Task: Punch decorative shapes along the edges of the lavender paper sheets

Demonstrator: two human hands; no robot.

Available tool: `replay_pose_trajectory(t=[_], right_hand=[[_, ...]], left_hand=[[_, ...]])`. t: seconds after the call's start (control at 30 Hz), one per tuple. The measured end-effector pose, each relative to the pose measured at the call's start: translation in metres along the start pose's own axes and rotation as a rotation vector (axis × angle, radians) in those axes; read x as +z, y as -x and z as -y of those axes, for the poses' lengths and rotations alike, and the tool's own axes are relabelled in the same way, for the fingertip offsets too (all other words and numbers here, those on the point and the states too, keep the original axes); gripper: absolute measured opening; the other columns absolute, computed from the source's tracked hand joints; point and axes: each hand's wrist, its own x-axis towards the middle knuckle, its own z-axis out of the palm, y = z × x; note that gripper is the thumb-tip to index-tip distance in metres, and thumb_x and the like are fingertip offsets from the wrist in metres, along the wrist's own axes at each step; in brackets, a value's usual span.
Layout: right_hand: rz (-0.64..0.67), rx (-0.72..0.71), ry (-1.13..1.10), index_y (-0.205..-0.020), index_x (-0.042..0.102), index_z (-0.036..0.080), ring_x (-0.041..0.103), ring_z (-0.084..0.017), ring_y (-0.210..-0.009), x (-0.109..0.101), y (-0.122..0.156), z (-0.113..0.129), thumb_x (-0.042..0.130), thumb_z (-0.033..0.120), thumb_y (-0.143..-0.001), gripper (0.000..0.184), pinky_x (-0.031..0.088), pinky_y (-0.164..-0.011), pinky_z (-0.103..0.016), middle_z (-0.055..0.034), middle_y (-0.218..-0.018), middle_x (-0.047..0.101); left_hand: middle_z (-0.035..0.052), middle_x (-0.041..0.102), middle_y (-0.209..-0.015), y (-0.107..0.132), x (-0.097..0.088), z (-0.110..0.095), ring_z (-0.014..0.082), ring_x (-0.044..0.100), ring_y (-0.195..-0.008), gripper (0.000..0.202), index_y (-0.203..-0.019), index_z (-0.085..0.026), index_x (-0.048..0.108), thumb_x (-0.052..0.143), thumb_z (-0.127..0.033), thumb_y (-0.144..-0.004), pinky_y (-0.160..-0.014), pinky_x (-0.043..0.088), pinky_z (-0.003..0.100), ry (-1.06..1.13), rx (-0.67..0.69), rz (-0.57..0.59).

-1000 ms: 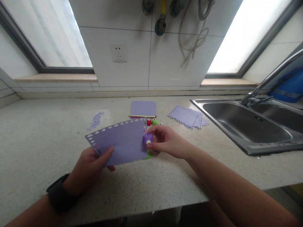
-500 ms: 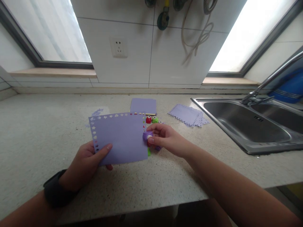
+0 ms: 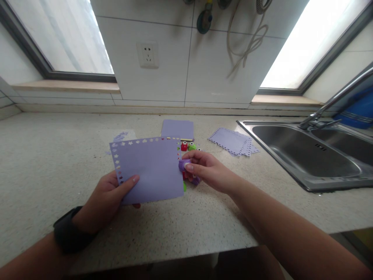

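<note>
My left fingers (image 3: 128, 185) pinch the purple paper (image 3: 154, 165); my right fingers (image 3: 198, 170) pinch the purple punch (image 3: 182, 165) at the paper's edge. Looks like hole-making; the next squeeze needs steady paper.

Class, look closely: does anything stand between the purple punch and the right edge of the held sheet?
Nothing visible does: the right hand holds the purple punch overlapping the right edge of the sheet, which hides whatever lies beneath.

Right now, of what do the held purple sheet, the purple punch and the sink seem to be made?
Purple sheet: matte, probably paper or thin card, with cut-out shapes. Purple punch: smooth, perhaps plastic; solidly coloured. Sink: likely stainless steel; grey metallic sheen.
</note>
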Motion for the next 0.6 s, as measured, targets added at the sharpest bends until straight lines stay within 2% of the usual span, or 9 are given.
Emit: replay_pose_trajectory(t=[0.13, 0.23, 0.3, 0.6], right_hand=[[0.008, 0.0, -0.001, -0.107, 0.068, 0.019, 0.064, -0.012, -0.071, -0.0006, -0.0005, -0.0002, 0.084, 0.04, -0.087, 0.032, 0.051, -0.066, -0.026, 0.0, -0.082, 0.071], [0.005, 0.0, -0.02, -0.106, 0.069, 0.019, 0.064, -0.011, -0.071, -0.0001, -0.001, -0.0005, 0.084, 0.04, -0.087, 0.033, 0.051, -0.068, -0.025, 0.0002, -0.081, 0.07], [-0.002, 0.002, -0.025, -0.105, 0.069, 0.019, 0.063, -0.011, -0.07, 0.0005, -0.001, -0.0003, 0.085, 0.041, -0.086, 0.033, 0.05, -0.067, -0.024, 0.0003, -0.079, 0.07], [-0.015, -0.017, -0.05, -0.105, 0.069, 0.018, 0.063, -0.011, -0.07, 0.0027, -0.0007, 0.0014, 0.085, 0.038, -0.086, 0.032, 0.05, -0.067, -0.026, 0.0006, -0.079, 0.068]], left_hand=[[0.0003, 0.079, -0.075, 0.001, 0.0003, -0.0018, 0.022, 0.072, -0.056, 0.023, -0.095, -0.023, 0.073, 0.081, -0.04, -0.083, -0.049, 0.064, 0.032, -0.029, -0.013, -0.007], [0.0027, 0.084, -0.088, 0.0021, 0.0007, -0.0037, 0.026, 0.08, -0.075, 0.027, -0.097, -0.024, 0.076, 0.082, -0.046, -0.082, -0.072, 0.068, 0.036, -0.046, 0.007, -0.006], [0.0034, 0.086, -0.097, 0.0025, 0.0007, -0.0046, 0.0282, 0.081, -0.087, 0.029, -0.097, -0.025, 0.078, 0.083, -0.049, -0.081, -0.086, 0.066, 0.038, -0.06, 0.018, -0.004], [0.0025, 0.086, -0.105, 0.0019, -0.0027, -0.0024, 0.0322, 0.08, -0.103, 0.031, -0.101, -0.029, 0.081, 0.084, -0.051, -0.08, -0.095, 0.064, 0.041, -0.091, 0.021, -0.009]])
